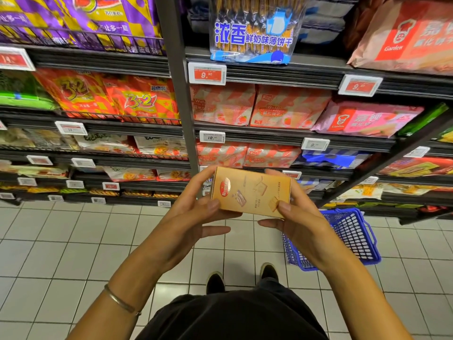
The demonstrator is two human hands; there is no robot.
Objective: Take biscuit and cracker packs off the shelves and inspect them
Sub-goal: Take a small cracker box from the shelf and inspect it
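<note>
Holding biscuit box (pixel 250 192) | left grip (pixel 196 213), right grip (pixel 300 217) clamped on its ends

Both hands, left hand (pixel 196 214) & right hand (pixel 294 217), gripping a tan biscuit box (pixel 250 191) mid-frame; blue basket (pixel 353 231) on floor, lower right; shelves (pixel 282 67) up top.

The biscuit box (pixel 250 192) was golden tan with a red oval logo. The basket (pixel 353 231) was blue lattice, the floor (pixel 73 241) pale square tiles, the upper-left packs (pixel 73 18) purple-and-yellow checked.
</note>
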